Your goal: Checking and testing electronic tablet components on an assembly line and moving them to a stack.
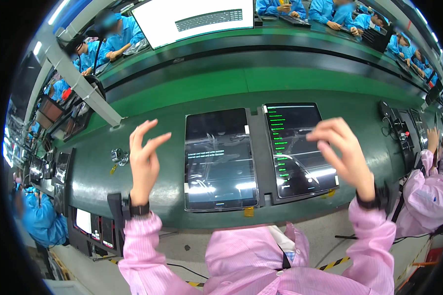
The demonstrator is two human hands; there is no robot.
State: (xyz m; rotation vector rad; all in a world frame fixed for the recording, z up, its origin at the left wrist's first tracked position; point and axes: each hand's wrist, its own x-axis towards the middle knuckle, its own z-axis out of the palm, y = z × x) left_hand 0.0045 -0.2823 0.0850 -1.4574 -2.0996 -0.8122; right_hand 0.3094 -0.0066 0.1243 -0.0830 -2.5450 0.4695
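Loosely curled, both hands (144, 160) (347, 156) hover.

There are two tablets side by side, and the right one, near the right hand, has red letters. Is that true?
Almost! The head view shows green letters there, not red. The rest is right: the left tablet and right tablet are side by side, with the right hand near the second.

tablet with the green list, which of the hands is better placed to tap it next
Probably the right hand: it shows over the right edge of that tablet, while the left hand is left of the other tablet, farther away.
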